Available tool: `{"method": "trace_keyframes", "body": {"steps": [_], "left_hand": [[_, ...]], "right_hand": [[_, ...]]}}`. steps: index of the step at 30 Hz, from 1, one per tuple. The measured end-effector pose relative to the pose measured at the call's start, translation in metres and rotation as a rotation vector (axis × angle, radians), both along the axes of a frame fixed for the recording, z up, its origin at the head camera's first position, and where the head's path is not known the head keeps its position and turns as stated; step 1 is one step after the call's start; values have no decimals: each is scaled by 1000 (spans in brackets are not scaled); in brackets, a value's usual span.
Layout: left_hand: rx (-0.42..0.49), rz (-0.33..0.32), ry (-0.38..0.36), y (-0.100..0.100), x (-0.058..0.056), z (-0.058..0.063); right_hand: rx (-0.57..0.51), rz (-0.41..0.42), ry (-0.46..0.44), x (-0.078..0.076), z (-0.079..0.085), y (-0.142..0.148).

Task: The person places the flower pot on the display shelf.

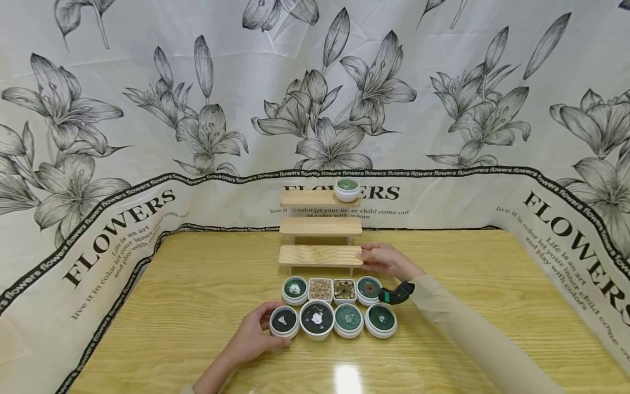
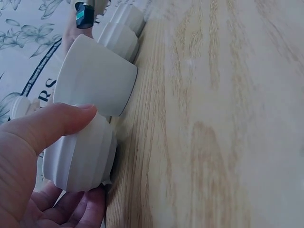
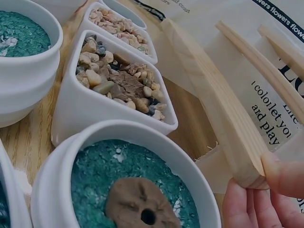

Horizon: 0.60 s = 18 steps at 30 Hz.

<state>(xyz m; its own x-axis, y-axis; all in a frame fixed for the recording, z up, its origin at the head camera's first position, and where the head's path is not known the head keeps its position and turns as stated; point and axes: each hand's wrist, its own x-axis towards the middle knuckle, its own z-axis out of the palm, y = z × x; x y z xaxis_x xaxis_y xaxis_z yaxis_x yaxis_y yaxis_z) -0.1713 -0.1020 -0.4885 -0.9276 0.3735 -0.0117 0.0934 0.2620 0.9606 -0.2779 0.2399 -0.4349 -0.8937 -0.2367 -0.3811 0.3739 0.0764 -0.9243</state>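
Note:
My left hand [image 1: 253,336] grips a small white ribbed pot [image 2: 80,156] with dark filling, at the front left of two rows of pots. In the left wrist view the thumb lies over its rim side and the fingers curl beneath. With my right hand [image 1: 386,260] I pinch the right end of the lowest wooden shelf [image 1: 320,255] of a three-step stand. The right wrist view has thumb and fingers on that board end [image 3: 251,175]. Just in front of the stand sits a pot with green filling and a brown lump [image 3: 140,202].
One white pot [image 1: 347,190] stands on the top shelf [image 1: 307,198], at its right end; the middle shelf [image 1: 320,225] is below. Square pots of pebbles [image 1: 344,291] and pale gravel [image 1: 320,289] are in the back row. A large white pot [image 1: 317,320] adjoins the gripped one.

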Motion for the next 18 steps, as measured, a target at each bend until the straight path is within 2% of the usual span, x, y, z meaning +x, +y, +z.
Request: {"method": "trace_keyframes", "body": {"steps": [7, 13, 18], "left_hand": [[-7, 72, 3, -1, 1, 1], [21, 155, -16, -5, -1, 6], [29, 180, -5, -5, -4, 12]], "right_hand": [[35, -10, -16, -2, -6, 2], [14, -9, -11, -4, -8, 2], [4, -7, -3, -4, -8, 2]]}}
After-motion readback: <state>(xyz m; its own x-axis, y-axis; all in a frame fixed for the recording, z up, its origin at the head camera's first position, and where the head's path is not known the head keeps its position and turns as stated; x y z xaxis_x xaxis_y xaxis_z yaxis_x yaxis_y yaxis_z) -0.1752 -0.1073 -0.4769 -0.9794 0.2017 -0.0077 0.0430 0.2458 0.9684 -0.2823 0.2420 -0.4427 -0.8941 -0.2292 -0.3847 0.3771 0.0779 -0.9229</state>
